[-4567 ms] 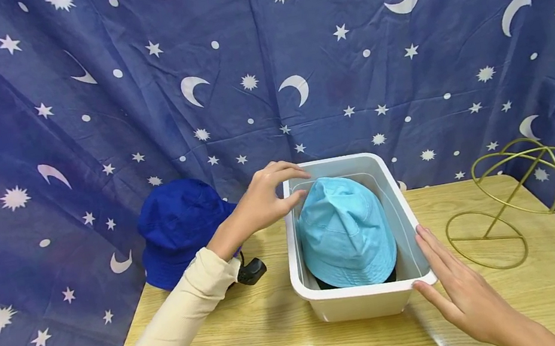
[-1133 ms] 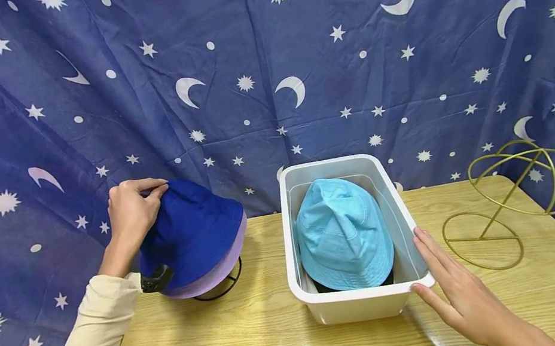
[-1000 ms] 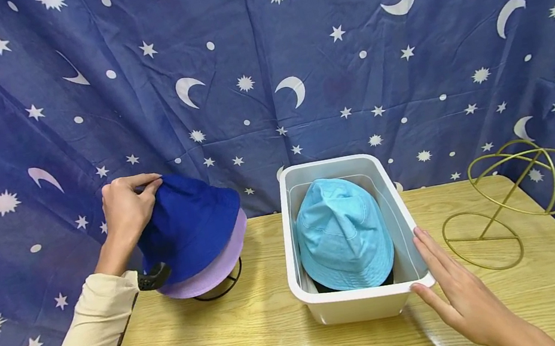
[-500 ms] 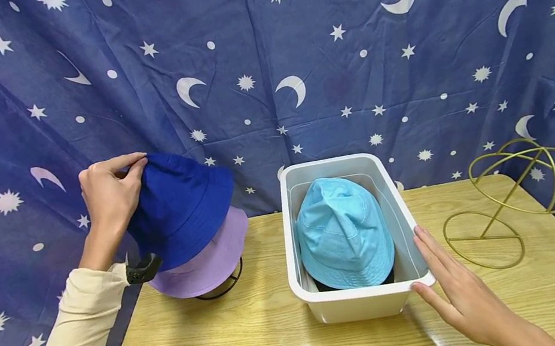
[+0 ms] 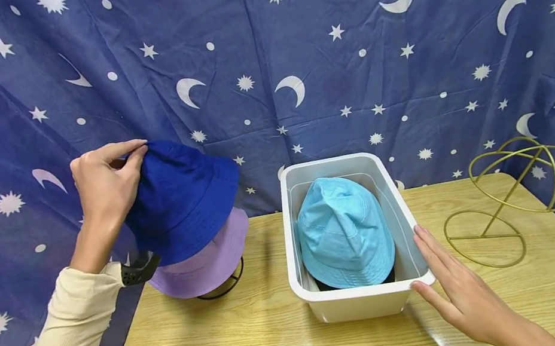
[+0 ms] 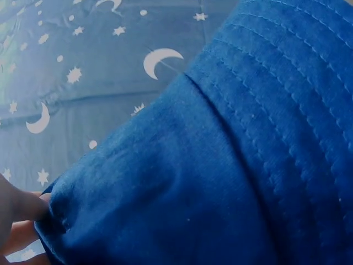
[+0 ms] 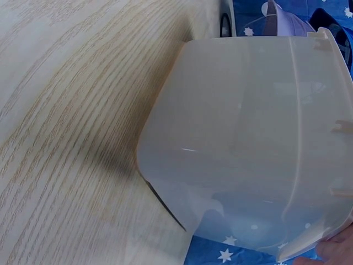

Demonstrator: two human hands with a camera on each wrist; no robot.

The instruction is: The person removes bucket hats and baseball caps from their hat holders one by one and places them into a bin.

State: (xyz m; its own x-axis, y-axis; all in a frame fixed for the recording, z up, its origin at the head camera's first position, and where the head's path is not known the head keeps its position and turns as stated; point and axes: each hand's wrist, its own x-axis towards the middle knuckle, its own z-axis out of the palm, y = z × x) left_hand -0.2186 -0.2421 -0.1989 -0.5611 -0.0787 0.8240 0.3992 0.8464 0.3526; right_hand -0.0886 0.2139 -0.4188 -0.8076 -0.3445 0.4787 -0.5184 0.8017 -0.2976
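Note:
My left hand (image 5: 107, 182) pinches the crown of a royal blue bucket hat (image 5: 181, 200) between thumb and fingers. The left wrist view shows the fingertips at the crown and the stitched brim (image 6: 292, 99). Below the blue hat is a lilac bucket hat (image 5: 210, 265) on a black wire stand (image 5: 227, 287), its upper part hidden. My right hand (image 5: 462, 289) lies with straight fingers against the near right corner of a white plastic bin (image 5: 355, 306). Inside the bin sits a light blue bucket hat (image 5: 344, 232), with something black (image 5: 322, 285) partly showing beneath it.
A gold wire hat stand (image 5: 492, 223) stands right of the bin on the wooden table (image 5: 238, 336). Behind the table hangs a dark blue cloth (image 5: 326, 68) with moons and stars. The right wrist view shows the bin's side wall (image 7: 237, 138).
My left hand moved from beside the bin to the blue hat, gripped its crown and lifted it up, uncovering the lilac hat's brim and lower crown. The right hand stayed on the bin.

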